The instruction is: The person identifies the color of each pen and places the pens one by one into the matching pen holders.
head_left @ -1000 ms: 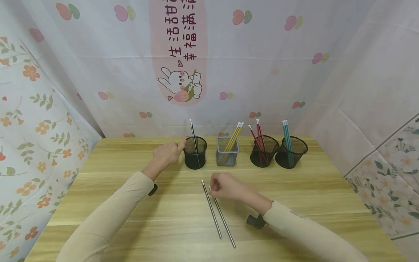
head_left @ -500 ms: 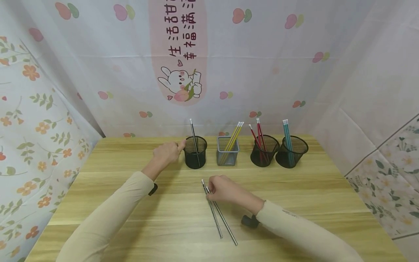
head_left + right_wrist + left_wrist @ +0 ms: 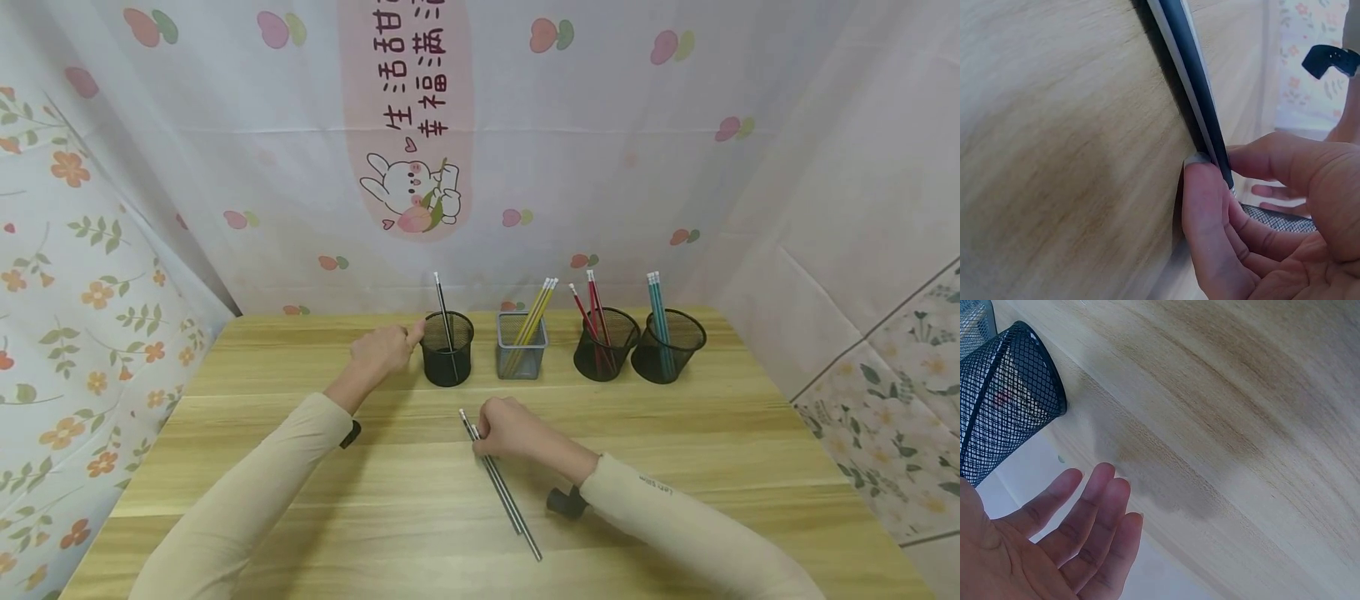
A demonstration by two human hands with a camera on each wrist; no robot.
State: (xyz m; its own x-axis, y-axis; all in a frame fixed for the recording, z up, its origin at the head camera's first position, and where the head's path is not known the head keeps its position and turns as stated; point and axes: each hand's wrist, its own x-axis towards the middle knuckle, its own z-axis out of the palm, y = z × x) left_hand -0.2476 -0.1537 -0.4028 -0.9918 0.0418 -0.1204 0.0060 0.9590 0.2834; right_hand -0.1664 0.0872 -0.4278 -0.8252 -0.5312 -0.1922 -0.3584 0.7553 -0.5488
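Two black pencils [image 3: 501, 486] with white ends lie side by side at a slant on the wooden table. My right hand [image 3: 512, 432] pinches them near their upper ends; in the right wrist view, thumb and forefinger press on both sides of the dark pencils [image 3: 1191, 78]. Farther back and left, my left hand [image 3: 380, 350] is beside a round black mesh pen holder [image 3: 447, 368], its thumb at the rim. The left wrist view has its fingers [image 3: 1094, 515] loosely extended and apart from the mesh wall. One black pencil [image 3: 441, 300] leans in that holder.
To the right stand a square grey mesh holder [image 3: 520, 367] with yellow pencils [image 3: 542, 304], a round black holder [image 3: 597, 367] with red pencils [image 3: 593, 296], and another black holder [image 3: 654, 372] with teal pencils [image 3: 656, 304]. A printed curtain [image 3: 600, 175] hangs behind the table.
My right hand has moved slightly left. The two pencils, spread apart before, now lie together in its pinch. The left hand has stayed beside the black holder.
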